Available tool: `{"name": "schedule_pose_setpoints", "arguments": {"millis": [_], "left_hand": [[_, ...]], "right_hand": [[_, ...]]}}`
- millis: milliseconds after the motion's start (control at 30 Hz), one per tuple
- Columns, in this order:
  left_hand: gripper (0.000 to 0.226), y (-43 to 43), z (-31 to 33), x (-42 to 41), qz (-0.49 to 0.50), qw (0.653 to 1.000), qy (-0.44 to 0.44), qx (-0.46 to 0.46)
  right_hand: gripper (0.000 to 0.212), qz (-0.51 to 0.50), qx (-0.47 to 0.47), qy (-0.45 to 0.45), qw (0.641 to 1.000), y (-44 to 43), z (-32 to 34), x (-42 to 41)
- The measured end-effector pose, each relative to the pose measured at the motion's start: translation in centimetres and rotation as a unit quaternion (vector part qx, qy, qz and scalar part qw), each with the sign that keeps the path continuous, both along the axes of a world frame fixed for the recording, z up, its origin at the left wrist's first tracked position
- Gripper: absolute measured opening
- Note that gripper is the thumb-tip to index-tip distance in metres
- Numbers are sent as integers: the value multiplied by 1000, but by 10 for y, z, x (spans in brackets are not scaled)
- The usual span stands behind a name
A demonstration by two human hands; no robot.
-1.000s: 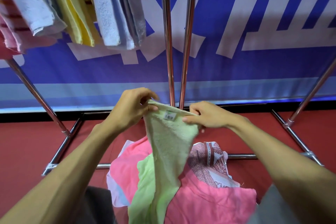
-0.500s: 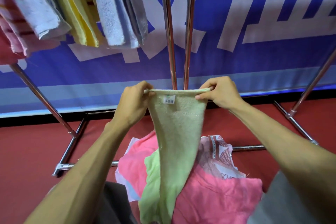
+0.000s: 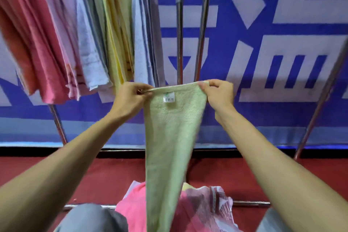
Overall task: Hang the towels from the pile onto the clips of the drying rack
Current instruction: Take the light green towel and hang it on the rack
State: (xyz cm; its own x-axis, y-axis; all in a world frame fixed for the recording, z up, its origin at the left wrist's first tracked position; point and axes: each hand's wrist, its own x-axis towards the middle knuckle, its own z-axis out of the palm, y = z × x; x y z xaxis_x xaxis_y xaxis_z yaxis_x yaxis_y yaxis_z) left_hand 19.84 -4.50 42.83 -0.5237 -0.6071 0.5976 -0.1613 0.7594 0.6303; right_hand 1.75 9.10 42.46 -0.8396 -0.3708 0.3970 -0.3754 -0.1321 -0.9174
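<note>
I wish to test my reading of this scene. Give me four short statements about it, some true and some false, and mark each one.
1. The left hand and the right hand both pinch the top edge of the green towel. True.
2. The green towel carries no label. False: a white label sits near its top edge.
3. Several hanging towels are on the rack at the upper left. True.
4. Only blue cloth lies below the green towel. False: a pink towel lies there.

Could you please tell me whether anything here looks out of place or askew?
Nothing stands out. The left hand and right hand pinch the green towel by its top corners, its edge level. The hung towels hang side by side; the pile is merely rumpled.
</note>
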Motion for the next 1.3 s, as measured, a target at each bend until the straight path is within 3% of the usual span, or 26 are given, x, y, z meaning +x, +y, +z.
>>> {"name": "schedule_pose_setpoints", "arguments": {"millis": [233, 367, 600, 700, 833, 933, 1033, 1167, 1233, 1300], "left_hand": [[12, 4, 115, 32, 30, 991, 80, -107], [15, 20, 150, 37, 77, 966, 186, -165], [17, 34, 165, 29, 76, 964, 177, -184], [14, 35, 152, 21, 61, 981, 129, -135], [8, 23, 112, 2, -11, 999, 17, 25], [11, 2, 65, -12, -38, 991, -35, 123], [14, -4, 9, -31, -28, 977, 13, 211], [21, 3, -60, -59, -19, 941, 101, 322], [19, 2, -92, -69, -19, 917, 111, 383], [16, 1, -124, -71, -14, 905, 98, 415]], "right_hand": [[13, -8, -77, 47, 996, 0, 122, 35], [7, 72, -155, 18, 985, 17, 161, 48], [15, -12, -116, 145, 982, 34, 173, 35], [14, -9, -98, 149, 984, 35, 167, 24], [16, 32, 12, 115, 993, 30, 128, 0], [6, 122, 79, -17, 989, 21, 75, -18], [12, 171, 93, -157, 968, 12, 16, -28], [16, 177, 95, -243, 949, 1, -48, -41], [5, 187, 93, -284, 936, -1, -73, -45], [9, 186, 87, -324, 923, -3, -99, -46]]}}
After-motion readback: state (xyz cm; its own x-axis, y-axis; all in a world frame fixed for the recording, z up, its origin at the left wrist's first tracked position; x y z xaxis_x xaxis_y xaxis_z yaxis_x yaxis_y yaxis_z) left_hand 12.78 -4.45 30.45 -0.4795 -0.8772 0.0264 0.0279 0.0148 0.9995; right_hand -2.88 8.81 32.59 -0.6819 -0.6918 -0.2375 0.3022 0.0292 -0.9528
